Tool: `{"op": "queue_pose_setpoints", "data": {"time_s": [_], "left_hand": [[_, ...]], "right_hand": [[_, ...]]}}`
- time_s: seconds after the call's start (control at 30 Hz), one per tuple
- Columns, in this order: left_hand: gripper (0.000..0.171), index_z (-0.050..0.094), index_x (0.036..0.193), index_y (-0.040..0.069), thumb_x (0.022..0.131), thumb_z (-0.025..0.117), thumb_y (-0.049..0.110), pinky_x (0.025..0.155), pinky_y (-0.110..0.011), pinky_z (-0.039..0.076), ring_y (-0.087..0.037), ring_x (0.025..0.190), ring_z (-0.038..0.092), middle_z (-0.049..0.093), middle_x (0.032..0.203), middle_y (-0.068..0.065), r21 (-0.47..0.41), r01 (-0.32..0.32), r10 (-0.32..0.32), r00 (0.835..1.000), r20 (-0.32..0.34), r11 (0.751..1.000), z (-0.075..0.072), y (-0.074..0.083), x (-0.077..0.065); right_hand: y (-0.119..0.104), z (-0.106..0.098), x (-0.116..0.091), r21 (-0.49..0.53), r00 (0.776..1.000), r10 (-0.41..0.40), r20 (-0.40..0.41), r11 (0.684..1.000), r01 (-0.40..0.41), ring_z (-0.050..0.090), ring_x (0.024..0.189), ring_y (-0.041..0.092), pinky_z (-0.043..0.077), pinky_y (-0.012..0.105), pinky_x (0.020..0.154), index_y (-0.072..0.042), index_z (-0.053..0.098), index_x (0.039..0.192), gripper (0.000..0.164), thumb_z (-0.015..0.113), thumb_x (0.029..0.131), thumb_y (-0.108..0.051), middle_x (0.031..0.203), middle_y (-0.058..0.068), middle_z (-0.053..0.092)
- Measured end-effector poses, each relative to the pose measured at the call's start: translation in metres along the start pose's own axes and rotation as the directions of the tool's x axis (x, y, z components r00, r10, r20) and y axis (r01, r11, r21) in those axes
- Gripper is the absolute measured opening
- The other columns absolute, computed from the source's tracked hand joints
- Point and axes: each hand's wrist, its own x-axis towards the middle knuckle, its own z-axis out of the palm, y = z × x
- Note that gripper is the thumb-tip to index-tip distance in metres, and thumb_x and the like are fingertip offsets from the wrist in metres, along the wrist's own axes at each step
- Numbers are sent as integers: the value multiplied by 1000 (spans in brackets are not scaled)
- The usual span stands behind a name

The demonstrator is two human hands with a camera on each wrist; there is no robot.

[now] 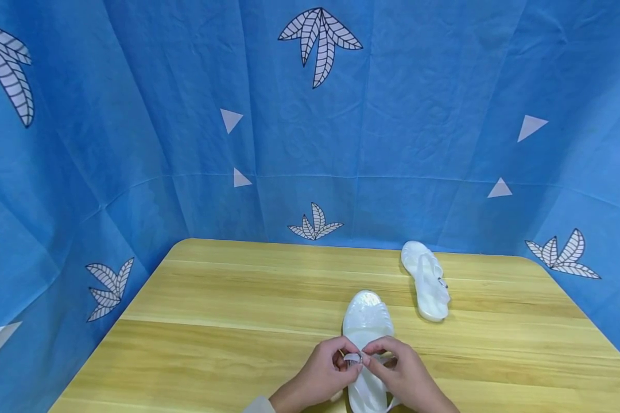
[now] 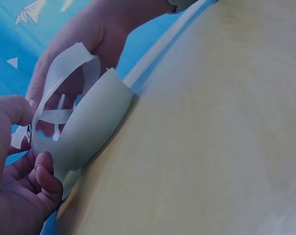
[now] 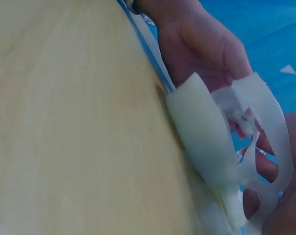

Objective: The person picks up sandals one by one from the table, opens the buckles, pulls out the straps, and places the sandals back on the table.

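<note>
A white sandal lies sole down near the table's front edge, its toe pointing away from me. Over its middle both hands meet at the ankle strap and its small metal buckle. My left hand pinches the strap just left of the buckle. From the other side my right hand pinches at the buckle between thumb and forefinger. In the left wrist view the sandal's heel shows, with the strap looped above it. The right wrist view shows the heel too; fingers partly hide the buckle.
A second white sandal with a metal buckle lies farther back to the right on the wooden table. Behind the table hangs a blue cloth printed with leaves and triangles, which also runs along both sides.
</note>
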Motion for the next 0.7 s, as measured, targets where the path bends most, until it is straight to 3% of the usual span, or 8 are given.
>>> {"op": "queue_pose_setpoints", "data": {"time_s": [0.23,0.43,0.7], "left_hand": [[8,63,90,0,82,63,-2,51,-12,37,2,56,43,53,72,6,7,-9,9,1000,-1,1000,2,-2,-1],[10,65,92,4,83,65,3,53,-12,40,2,59,45,54,74,8,-10,11,-11,1000,7,1000,2,-3,-2],[9,65,92,6,84,66,8,52,-12,40,3,58,46,55,73,8,-2,-10,10,1000,14,1000,-1,-3,-1]], "right_hand": [[1,1,-1,-26,997,-74,28,997,75,55,73,0,48,21,61,-9,63,93,9,62,91,-18,84,-1,65],[4,1,-2,31,996,-78,41,997,77,52,69,1,47,21,60,-5,58,90,9,62,90,-13,78,-2,57],[7,4,0,30,986,-164,-11,986,164,49,64,-1,46,21,53,-10,54,85,9,62,89,-6,73,-7,53]]}}
